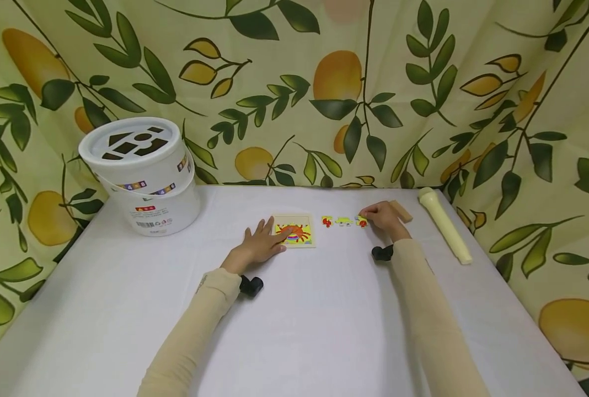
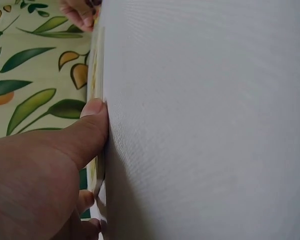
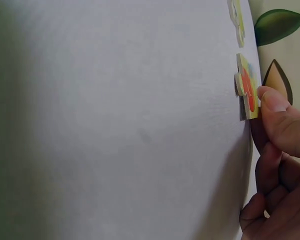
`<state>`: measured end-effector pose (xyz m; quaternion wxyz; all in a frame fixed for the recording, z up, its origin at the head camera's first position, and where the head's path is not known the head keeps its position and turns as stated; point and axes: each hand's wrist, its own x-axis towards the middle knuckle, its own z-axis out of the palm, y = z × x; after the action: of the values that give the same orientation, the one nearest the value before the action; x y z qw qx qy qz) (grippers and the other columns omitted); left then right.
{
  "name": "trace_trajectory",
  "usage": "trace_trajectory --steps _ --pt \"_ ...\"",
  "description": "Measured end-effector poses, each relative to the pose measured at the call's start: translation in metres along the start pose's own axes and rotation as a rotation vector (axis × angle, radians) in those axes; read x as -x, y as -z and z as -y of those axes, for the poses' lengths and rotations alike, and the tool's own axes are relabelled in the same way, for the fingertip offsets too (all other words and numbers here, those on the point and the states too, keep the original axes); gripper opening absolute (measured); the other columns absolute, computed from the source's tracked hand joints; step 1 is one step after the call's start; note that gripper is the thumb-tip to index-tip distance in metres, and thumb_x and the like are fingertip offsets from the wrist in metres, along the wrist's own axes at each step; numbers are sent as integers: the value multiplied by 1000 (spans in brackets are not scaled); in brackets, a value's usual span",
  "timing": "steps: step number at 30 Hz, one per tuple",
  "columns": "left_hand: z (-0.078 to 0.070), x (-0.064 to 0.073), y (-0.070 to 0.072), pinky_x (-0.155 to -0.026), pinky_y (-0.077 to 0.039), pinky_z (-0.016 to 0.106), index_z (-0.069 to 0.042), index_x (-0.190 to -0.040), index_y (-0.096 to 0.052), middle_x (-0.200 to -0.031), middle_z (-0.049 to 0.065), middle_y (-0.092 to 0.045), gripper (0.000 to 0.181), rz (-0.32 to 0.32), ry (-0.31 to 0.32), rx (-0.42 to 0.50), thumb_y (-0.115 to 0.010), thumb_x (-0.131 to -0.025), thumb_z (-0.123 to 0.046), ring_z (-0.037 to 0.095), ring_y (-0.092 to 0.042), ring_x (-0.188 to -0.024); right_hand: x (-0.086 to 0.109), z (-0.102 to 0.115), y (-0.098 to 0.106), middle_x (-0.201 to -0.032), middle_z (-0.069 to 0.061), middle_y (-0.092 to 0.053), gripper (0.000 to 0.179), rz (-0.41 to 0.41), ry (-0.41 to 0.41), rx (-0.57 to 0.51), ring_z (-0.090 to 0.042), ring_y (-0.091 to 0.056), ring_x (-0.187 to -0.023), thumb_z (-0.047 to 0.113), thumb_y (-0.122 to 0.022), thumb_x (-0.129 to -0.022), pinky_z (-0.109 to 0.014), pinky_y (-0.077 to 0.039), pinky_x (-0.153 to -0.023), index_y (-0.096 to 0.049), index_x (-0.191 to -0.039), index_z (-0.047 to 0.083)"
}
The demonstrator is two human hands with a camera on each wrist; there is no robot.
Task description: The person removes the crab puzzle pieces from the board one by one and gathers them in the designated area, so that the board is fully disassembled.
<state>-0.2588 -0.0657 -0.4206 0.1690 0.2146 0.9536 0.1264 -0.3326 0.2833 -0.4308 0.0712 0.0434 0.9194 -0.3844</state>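
Observation:
My left hand (image 1: pixel 260 242) lies with spread fingers at the left side of a small square jigsaw puzzle (image 1: pixel 301 235) in a pale wooden frame. Its index finger reaches over the orange crab-like picture, and in the left wrist view the thumb (image 2: pixel 87 131) touches the frame's edge. To the right, my right hand (image 1: pixel 385 216) pinches a red and yellow puzzle piece (image 3: pixel 249 92) between thumb and fingertips, close to the tabletop. Left of that piece lie a yellow piece (image 1: pixel 344 221) and another red and yellow piece (image 1: pixel 327 221), in a row beside the frame.
A white lidded bucket (image 1: pixel 145 182) with shaped holes in its top stands at the back left. Behind my right hand lies a brown wooden block (image 1: pixel 401 210). A cream-coloured stick with a rounded end (image 1: pixel 445 226) rests farther right. A leaf-patterned curtain (image 1: pixel 294 110) borders the white table (image 1: pixel 314 331).

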Motion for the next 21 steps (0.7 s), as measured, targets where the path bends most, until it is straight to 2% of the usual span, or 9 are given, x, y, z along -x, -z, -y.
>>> trace_trajectory --steps 3,7,9,12,17,21 --pt "-1 0 3 -107 -5 64 -34 -145 -21 -154 18 3 52 -4 0 -5 -39 -97 -41 40 1 -141 3 6 0 -119 -23 -59 26 -36 11 -8 -28 -50 -110 11 -54 -92 -39 -40 -96 -64 -110 -5" --pt "-2 -1 4 -107 -6 64 -35 -145 -23 -154 20 2 50 -8 -10 -15 -38 -97 -40 40 1 -141 7 24 -8 -113 -20 -62 24 -84 53 11 -24 -51 -96 14 -55 -92 -31 -43 -79 -66 -107 -2" --pt "-2 -2 4 -107 -7 63 -36 -144 -24 -154 20 2 49 -13 -10 -20 -38 -98 -39 41 0 -141 9 40 -19 -108 -17 -62 23 -61 88 38 -21 -51 -88 15 -55 -92 -26 -43 -69 -66 -107 1" --pt "-3 -2 2 -108 -8 61 -37 -144 -25 -153 21 0 47 -10 -3 -26 -37 -98 -37 40 -1 -141 14 70 -44 -100 -14 -63 23 27 167 84 -19 -51 -80 15 -55 -93 -23 -41 -62 -66 -107 2" --pt "-4 -1 -2 -108 -10 61 -37 -143 -26 -153 23 -1 46 -7 -2 -37 -36 -99 -35 40 -3 -141 22 108 -89 -95 -12 -64 24 157 313 116 -17 -50 -78 17 -53 -93 -24 -41 -67 -67 -105 1" --pt "-5 1 -4 -107 -12 63 -35 -143 -28 -153 24 -1 45 -9 -10 -46 -36 -99 -35 41 -4 -141 22 121 -115 -101 -12 -66 24 204 352 100 -19 -55 -89 16 -51 -95 -31 -44 -84 -67 -105 2"
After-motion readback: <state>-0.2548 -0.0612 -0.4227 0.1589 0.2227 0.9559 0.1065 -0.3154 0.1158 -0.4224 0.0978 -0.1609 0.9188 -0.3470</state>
